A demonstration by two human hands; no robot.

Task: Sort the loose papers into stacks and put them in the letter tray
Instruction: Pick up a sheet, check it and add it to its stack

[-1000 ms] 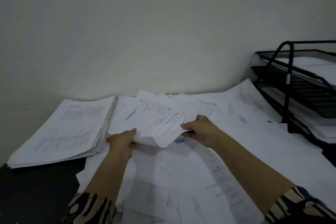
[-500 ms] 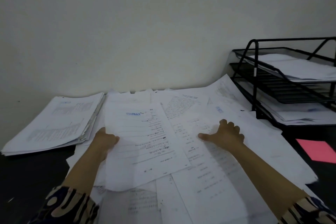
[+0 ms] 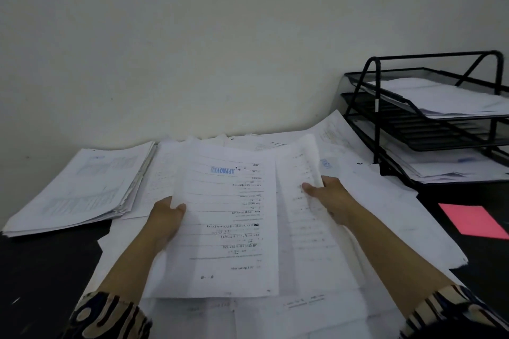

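At the far left, a thick squared stack of white printed papers (image 3: pixel 80 190) lies on the black tabletop (image 3: pixel 41 270), well apart from your hands. Your left hand (image 3: pixel 165 219) grips the left edge of a white sheet stamped "APPROVED" in blue (image 3: pixel 231 223), thumb on top, holding it above the spread of loose white papers (image 3: pixel 385 215) that covers the middle of the table. Just beside that sheet, your right hand (image 3: pixel 330 198) pinches a second white printed sheet (image 3: pixel 303 190) whose far end curls upward. The two hands are apart, each clamped on its own page. Farther right, the black wire-mesh three-tier letter tray (image 3: pixel 429 129) stands against the wall with papers in its top and bottom tiers. A pink paper rectangle (image 3: pixel 472 220) lies on the table in front of it.
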